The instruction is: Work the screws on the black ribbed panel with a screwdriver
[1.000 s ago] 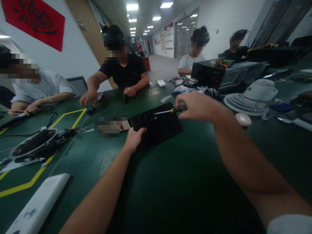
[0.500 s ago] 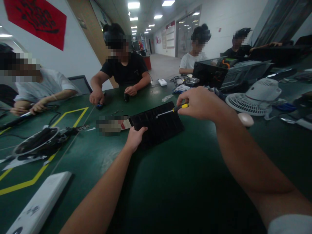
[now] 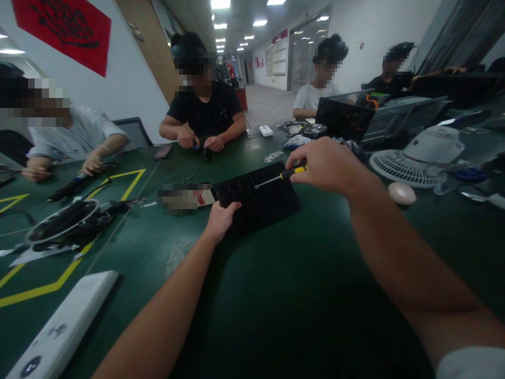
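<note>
I see the left hand point(image 3: 221, 218), its fingers pinching the eight o'clock edge of a black panel point(image 3: 268, 197). The panel is at the person's twelve o'clock, over the green bench point(image 3: 307, 284). A screwdriver point(image 3: 295, 171) points over it, held in the right hand's point(image 3: 325, 166) fingers at two o'clock.

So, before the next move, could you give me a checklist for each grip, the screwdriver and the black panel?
1. Left grip on the black panel, thumb over its face: ok.
2. Right grip holding the screwdriver by its handle: ok.
3. Screwdriver tip over the panel in this view: ok.
4. Tip seated in a screw: cannot tell, too small.
5. Pale rounded object apart from the panel: ok.
</note>
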`<state>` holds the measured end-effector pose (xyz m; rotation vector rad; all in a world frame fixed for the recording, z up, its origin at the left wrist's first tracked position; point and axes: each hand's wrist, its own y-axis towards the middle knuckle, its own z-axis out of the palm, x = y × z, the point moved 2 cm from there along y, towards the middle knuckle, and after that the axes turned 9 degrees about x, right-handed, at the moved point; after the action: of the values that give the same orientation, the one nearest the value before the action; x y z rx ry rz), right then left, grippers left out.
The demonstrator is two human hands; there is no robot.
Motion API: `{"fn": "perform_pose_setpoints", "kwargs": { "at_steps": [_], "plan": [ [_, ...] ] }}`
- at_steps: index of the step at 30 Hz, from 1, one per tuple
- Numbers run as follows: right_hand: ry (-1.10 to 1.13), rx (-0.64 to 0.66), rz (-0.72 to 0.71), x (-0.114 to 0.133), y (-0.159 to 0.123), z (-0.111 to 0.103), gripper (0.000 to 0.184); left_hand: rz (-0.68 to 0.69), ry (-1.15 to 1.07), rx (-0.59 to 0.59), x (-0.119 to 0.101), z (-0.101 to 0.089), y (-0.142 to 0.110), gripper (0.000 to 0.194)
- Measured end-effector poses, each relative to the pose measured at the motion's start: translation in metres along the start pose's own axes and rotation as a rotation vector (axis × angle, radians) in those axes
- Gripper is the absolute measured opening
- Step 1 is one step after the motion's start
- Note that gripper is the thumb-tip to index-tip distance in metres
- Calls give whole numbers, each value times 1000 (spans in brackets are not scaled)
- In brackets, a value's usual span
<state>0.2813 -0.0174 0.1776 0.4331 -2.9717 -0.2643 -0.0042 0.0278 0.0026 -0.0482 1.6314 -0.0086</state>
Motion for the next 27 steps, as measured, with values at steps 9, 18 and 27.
{"fn": "perform_pose_setpoints", "kwargs": {
  "at_steps": [9, 18, 27],
  "plan": [
    [-22, 2, 29, 5, -1, -2, 31, -11, -41, 3, -1, 1, 0, 41],
    [-75, -43, -65, 11, -3, 0, 31, -22, -28, 9, -1, 1, 0, 41],
    [-95, -53, -98, 14, -3, 1, 30, -15, -13, 27, 2, 0, 3, 41]
  ]
}}
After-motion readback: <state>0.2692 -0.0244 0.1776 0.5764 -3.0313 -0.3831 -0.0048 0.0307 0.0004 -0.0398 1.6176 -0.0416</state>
